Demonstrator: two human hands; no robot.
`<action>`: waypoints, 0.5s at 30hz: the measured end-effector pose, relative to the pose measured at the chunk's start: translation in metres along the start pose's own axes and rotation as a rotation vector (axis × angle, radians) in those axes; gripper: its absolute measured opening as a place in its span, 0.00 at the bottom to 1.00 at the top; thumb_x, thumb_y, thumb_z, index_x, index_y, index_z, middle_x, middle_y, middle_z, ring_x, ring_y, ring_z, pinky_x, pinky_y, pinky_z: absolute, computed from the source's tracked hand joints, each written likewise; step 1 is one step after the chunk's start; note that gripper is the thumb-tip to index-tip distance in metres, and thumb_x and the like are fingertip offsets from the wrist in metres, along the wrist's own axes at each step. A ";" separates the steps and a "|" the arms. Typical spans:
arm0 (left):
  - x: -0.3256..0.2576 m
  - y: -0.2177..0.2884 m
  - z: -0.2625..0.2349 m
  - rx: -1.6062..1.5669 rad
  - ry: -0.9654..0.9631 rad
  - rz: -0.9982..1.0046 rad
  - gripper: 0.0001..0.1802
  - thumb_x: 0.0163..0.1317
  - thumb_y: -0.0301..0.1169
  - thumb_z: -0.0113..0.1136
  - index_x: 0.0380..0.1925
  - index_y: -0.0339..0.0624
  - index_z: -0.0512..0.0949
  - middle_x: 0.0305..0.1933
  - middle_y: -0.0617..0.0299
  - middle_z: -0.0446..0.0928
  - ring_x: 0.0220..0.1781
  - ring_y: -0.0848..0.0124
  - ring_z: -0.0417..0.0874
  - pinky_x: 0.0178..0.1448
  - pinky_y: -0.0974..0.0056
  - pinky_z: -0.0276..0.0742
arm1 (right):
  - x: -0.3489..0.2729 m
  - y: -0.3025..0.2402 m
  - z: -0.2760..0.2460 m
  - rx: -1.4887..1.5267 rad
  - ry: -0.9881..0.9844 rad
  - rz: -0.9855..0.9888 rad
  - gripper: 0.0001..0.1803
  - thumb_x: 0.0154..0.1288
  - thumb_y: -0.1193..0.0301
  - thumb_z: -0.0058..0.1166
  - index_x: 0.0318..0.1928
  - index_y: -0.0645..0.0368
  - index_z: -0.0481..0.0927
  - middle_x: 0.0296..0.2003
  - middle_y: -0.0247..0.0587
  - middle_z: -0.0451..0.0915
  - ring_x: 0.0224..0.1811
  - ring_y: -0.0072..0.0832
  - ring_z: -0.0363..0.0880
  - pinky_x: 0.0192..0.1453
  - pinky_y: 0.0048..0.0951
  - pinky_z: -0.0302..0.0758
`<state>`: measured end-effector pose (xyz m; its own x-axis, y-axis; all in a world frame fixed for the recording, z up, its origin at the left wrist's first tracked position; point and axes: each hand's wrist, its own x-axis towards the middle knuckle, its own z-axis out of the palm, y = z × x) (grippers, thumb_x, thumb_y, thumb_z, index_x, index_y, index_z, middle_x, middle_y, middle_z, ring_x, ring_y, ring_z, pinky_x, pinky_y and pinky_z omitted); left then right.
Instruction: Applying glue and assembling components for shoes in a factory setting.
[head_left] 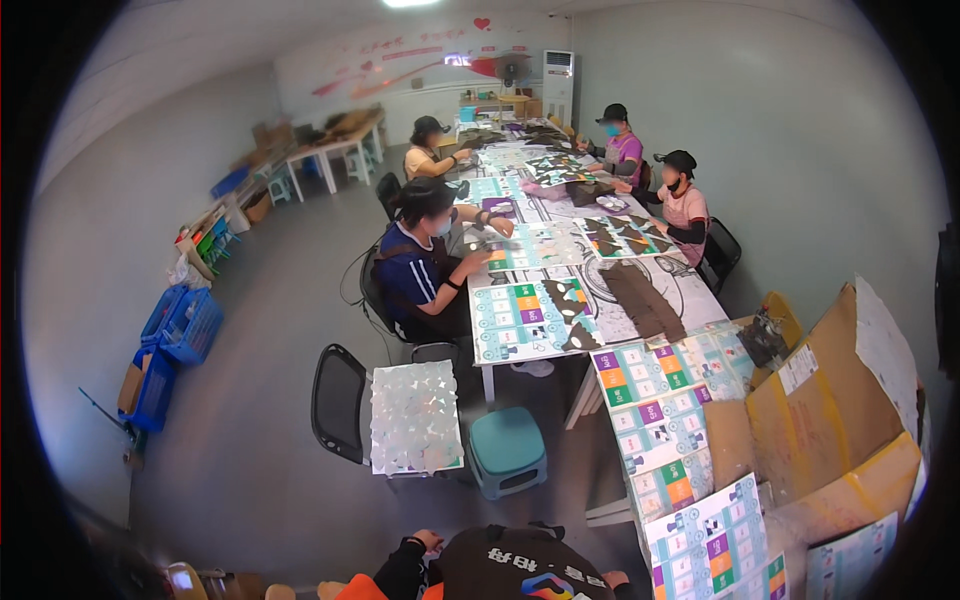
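At the lower edge, my left hand [430,540] comes out of a black sleeve with its fingers curled in. What it holds, if anything, is too small to make out. Beside it spreads a dark brown apron [500,562] with white lettering and a colourful emblem. On the apron's other side, only a little of my right hand [617,578] shows, its fingers mostly hidden. Ahead of the hands stand a teal plastic stool [507,440] and a black mesh chair [338,400]. A sheet covered with pale cut-out pieces [415,415] lies on the chair's seat.
A long table [560,270] holds printed boards [530,315] and dark cut pieces [640,300]; several people sit along it. At right, a side table bears printed sheets [655,430] beside a large open carton [820,410]. Blue crates [185,325] line the left wall.
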<state>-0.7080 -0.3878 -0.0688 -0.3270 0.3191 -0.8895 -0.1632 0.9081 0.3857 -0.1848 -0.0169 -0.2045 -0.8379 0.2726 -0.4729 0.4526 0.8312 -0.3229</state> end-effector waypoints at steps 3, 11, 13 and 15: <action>0.003 0.004 -0.005 0.082 -0.021 0.016 0.19 0.72 0.43 0.53 0.51 0.43 0.81 0.34 0.64 0.87 0.30 0.72 0.87 0.30 0.67 0.80 | -0.007 -0.006 0.006 -0.007 0.016 0.017 0.19 0.62 0.52 0.47 0.46 0.37 0.87 0.39 0.39 0.88 0.47 0.43 0.86 0.49 0.48 0.81; -0.001 0.010 -0.025 0.243 -0.023 0.101 0.19 0.72 0.43 0.54 0.49 0.41 0.82 0.36 0.61 0.88 0.30 0.69 0.88 0.31 0.66 0.81 | -0.039 -0.090 -0.062 0.020 -0.007 0.115 0.16 0.64 0.55 0.48 0.43 0.40 0.88 0.38 0.39 0.88 0.47 0.43 0.86 0.51 0.50 0.80; 0.002 0.011 -0.030 0.252 -0.014 0.103 0.18 0.71 0.43 0.55 0.47 0.40 0.82 0.37 0.61 0.88 0.31 0.69 0.88 0.32 0.65 0.82 | -0.042 -0.103 -0.070 0.012 -0.002 0.130 0.16 0.64 0.55 0.48 0.43 0.40 0.88 0.38 0.39 0.88 0.47 0.43 0.86 0.51 0.49 0.80; 0.006 0.017 -0.035 0.331 -0.011 0.146 0.18 0.71 0.42 0.55 0.48 0.40 0.82 0.37 0.61 0.88 0.31 0.69 0.88 0.32 0.65 0.82 | -0.046 -0.115 -0.076 0.004 0.004 0.151 0.16 0.64 0.55 0.48 0.43 0.40 0.87 0.38 0.39 0.88 0.47 0.42 0.86 0.50 0.49 0.81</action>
<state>-0.7450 -0.3797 -0.0592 -0.3143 0.4534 -0.8341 0.1952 0.8907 0.4106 -0.2217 -0.0881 -0.0839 -0.7616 0.3964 -0.5126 0.5747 0.7787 -0.2516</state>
